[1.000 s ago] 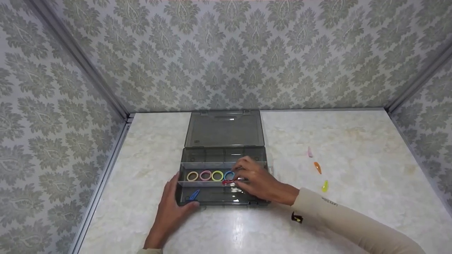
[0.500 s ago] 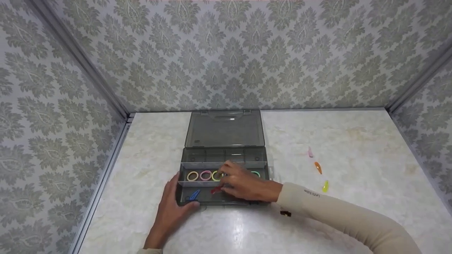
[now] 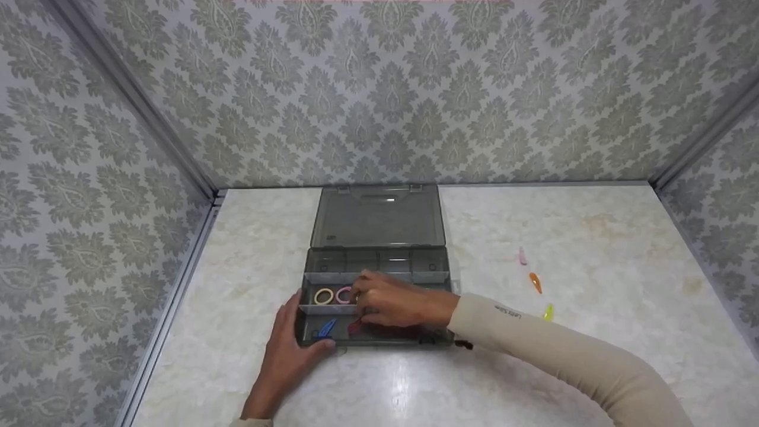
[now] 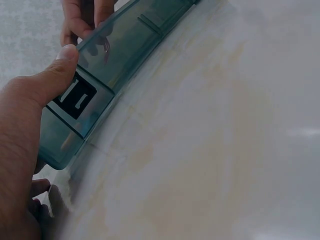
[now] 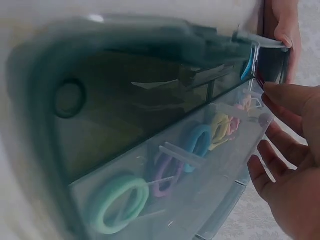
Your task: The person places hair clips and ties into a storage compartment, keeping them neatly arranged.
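A smoky grey plastic organizer box lies with its lid folded back. My left hand grips its front left corner, the thumb over the front wall. Between thumb and fingertips my right hand pinches a red hair clip, low in the front compartment. Left of it in that compartment lies a blue hair clip. Behind, the middle compartment holds a row of hair ties: a cream one, a pink one and, in the right wrist view, blue, purple and mint green ones.
On the table to the right lie a pink clip, an orange clip and a yellow clip, this last partly behind the right sleeve. A small dark item shows beneath that sleeve. Patterned walls enclose the table.
My right hand has moved left and slightly down with the red hair clip, from over the divider into the front compartment towards the blue clip. The left hand stays on the box corner.
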A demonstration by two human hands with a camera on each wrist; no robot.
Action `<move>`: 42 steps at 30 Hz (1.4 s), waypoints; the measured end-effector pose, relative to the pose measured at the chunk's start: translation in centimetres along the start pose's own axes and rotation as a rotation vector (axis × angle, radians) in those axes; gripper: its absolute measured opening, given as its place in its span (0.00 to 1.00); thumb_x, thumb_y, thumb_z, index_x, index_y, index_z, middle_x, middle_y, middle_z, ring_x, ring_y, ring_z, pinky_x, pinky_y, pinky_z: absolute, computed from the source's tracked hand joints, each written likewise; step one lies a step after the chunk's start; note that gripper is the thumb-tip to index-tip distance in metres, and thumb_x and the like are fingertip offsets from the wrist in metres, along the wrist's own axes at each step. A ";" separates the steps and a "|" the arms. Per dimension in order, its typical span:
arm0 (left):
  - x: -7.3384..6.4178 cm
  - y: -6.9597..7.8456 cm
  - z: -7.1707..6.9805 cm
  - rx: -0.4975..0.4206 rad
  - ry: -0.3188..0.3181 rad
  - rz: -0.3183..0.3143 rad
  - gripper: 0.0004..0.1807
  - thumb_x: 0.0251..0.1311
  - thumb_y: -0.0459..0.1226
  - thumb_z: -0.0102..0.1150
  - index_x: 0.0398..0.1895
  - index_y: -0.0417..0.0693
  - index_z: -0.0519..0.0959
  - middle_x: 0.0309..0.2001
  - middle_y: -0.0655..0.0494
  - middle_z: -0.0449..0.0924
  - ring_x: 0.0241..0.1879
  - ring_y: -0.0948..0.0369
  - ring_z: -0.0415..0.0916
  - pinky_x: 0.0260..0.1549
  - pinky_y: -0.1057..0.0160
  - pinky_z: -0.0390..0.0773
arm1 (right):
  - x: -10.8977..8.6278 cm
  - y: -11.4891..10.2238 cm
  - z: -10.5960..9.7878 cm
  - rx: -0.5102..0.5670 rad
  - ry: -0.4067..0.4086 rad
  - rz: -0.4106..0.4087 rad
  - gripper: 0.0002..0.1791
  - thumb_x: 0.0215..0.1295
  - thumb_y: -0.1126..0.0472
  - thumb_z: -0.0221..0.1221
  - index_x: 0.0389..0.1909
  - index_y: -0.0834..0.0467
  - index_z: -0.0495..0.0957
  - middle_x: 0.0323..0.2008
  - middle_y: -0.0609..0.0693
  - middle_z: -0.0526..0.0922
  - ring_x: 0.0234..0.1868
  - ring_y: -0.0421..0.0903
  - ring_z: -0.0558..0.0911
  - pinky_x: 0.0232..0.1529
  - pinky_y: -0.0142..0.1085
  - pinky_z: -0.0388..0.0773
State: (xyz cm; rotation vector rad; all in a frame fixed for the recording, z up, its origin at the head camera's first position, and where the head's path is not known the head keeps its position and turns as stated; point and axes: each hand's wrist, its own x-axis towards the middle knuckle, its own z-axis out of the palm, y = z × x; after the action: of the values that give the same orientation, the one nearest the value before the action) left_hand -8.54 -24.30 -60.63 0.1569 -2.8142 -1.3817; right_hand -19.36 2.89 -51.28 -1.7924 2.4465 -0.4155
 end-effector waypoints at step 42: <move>-0.3 -0.3 -0.1 -0.007 0.010 0.011 0.71 0.50 0.67 0.83 0.92 0.65 0.48 0.87 0.50 0.53 0.85 0.46 0.55 0.80 0.33 0.61 | 3.4 0.6 1.7 -0.097 -0.169 -0.104 0.05 0.73 0.54 0.73 0.44 0.46 0.96 0.60 0.48 0.86 0.65 0.49 0.75 0.71 0.46 0.76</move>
State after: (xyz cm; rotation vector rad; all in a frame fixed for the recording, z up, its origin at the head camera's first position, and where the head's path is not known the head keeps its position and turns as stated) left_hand -8.23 -24.48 -60.80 0.1476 -2.7976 -1.3846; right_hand -20.59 -0.50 -52.79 -1.9125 2.3035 -0.1477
